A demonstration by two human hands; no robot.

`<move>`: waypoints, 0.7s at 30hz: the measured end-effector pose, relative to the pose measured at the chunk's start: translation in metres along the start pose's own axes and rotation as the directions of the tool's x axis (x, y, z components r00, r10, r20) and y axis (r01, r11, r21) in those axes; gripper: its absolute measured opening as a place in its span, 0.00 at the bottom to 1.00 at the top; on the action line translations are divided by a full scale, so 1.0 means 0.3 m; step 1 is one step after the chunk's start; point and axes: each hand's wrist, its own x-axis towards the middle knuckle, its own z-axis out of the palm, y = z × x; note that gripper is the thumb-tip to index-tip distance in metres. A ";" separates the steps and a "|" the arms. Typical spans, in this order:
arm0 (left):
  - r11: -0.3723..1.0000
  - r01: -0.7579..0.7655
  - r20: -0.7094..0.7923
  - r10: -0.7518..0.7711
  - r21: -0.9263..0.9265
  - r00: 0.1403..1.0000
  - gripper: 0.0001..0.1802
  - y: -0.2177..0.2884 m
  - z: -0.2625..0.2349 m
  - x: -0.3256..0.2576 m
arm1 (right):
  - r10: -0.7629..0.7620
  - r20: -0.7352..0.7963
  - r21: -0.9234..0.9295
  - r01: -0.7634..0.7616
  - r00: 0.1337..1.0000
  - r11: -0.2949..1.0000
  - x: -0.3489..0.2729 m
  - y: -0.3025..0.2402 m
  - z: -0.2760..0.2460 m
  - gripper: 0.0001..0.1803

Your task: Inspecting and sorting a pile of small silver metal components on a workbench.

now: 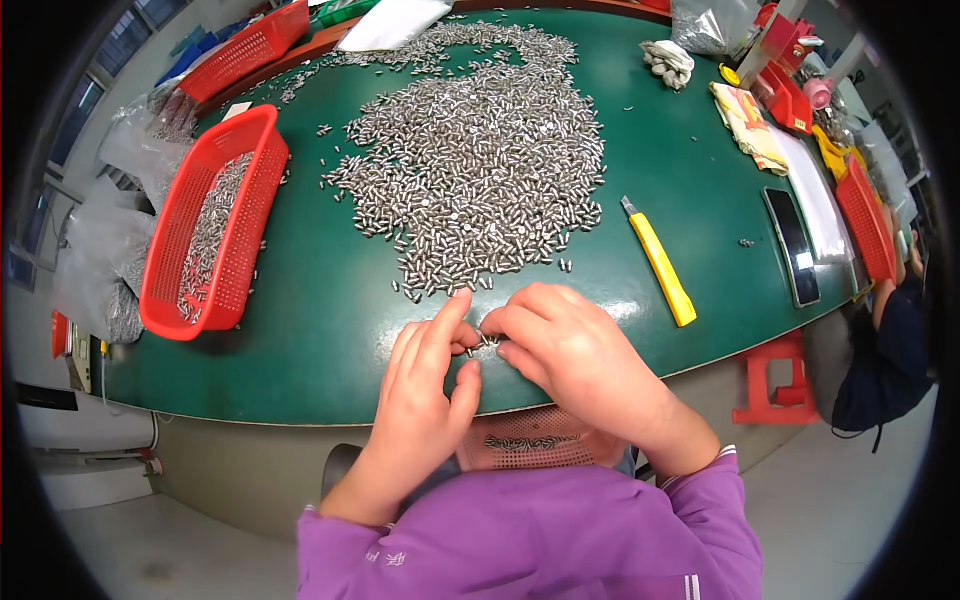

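Pins (487,341) pinched, seemingly, between the curled fingers of your left hand (425,385) and right hand (565,350) at the desk's near edge can slip off past the basket (530,450) below.

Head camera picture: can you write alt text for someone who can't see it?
Two bare hands, left hand and right hand, pinch small silver metal pins at the edge of a green table. A big pin pile, red plastic basket and yellow utility knife lie beyond.

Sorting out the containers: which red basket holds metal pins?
The large red basket left of the pin pile; the other red basket, at the far edge, looks empty.
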 end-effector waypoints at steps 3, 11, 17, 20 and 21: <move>1.000 -0.022 0.021 0.022 0.008 1.000 0.36 -0.003 -0.004 0.001 | -0.018 0.049 0.010 0.017 0.999 1.000 0.008 0.010 -0.004 0.09; 0.998 -0.064 0.058 0.064 0.013 0.996 0.35 -0.004 -0.010 0.010 | -0.035 0.120 -0.067 0.043 0.992 0.997 0.009 0.004 -0.031 0.08; 0.997 -0.075 0.107 0.077 -0.023 0.991 0.35 0.005 -0.011 0.008 | -0.055 0.040 -0.085 0.058 0.998 0.995 -0.035 -0.002 -0.008 0.10; 0.997 -0.074 0.115 0.077 -0.028 0.990 0.36 0.001 -0.012 0.006 | -0.053 -0.008 -0.089 0.052 0.999 0.995 -0.052 -0.001 0.011 0.13; 0.997 -0.074 0.114 0.077 -0.030 0.990 0.36 0.000 -0.012 0.004 | -0.051 -0.022 -0.100 0.049 0.998 0.994 -0.055 -0.001 0.016 0.13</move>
